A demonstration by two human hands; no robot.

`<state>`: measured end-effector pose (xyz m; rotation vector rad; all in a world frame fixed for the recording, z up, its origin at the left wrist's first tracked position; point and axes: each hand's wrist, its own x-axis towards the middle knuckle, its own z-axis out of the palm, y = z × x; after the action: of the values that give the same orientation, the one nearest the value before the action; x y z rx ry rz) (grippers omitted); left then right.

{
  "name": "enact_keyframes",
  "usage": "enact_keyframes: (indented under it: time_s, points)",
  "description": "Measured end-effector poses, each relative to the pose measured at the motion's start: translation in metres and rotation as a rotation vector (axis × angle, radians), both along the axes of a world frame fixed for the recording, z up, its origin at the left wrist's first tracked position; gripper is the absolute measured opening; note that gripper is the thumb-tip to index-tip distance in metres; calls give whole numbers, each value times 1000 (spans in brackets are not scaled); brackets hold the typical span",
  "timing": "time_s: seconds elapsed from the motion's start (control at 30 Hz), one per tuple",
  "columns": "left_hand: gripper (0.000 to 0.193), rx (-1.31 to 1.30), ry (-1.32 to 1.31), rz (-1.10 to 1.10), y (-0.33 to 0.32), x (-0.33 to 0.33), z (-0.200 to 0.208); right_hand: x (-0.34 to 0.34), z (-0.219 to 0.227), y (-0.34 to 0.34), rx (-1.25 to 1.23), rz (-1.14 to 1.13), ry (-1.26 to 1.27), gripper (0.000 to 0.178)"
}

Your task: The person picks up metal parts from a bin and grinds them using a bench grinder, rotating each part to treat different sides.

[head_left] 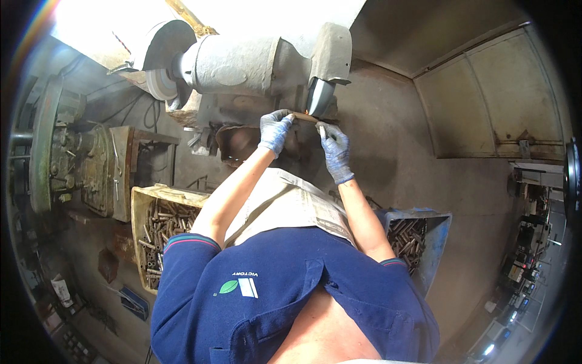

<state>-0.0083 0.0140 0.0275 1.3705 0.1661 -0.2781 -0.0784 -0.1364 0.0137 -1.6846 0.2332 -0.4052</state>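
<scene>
Lining the left side, a heavy greenish machine (91,158) stands well apart from my arms, with a strip of floor between it and the yellow bin (139,233). That bin sits just beside my left arm, its rim close to my elbow, with short metal pipes (173,225) heaped loosely inside. Above and ahead, a pale wheel (160,84) sticks out under a curved guard at the left end of the grey motor (233,65).

My left hand (276,132), in a blue-grey glove, reaches forward below the motor, thumb and fingers pinching the left end of a short brown rod (307,117). The rod lies nearly level between my two hands, its middle against the lower edge of the dark grinding wheel (321,97), where a small orange glow shows. The wheel's edge is near the fingers on both sides, with only a short length of rod between them. My right hand (335,151), gloved alike, pinches the right end.

Below my right forearm, the blue bin (438,242) holds more metal pieces (407,238). Beyond its outer wall, the grey floor (394,136) spreads widest, reaching the tall metal panel (485,103) at the right.
</scene>
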Motion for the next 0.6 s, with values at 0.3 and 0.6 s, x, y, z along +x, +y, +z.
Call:
enact_keyframes:
  time_s: [0.3, 0.6]
  points:
    - [10, -13, 36, -17, -31, 5, -31, -8, -12, -32, 104, -7, 195, 17]
    - [12, 92, 5, 20, 9, 14, -26, 11, -16, 9, 207, 10, 83, 19]
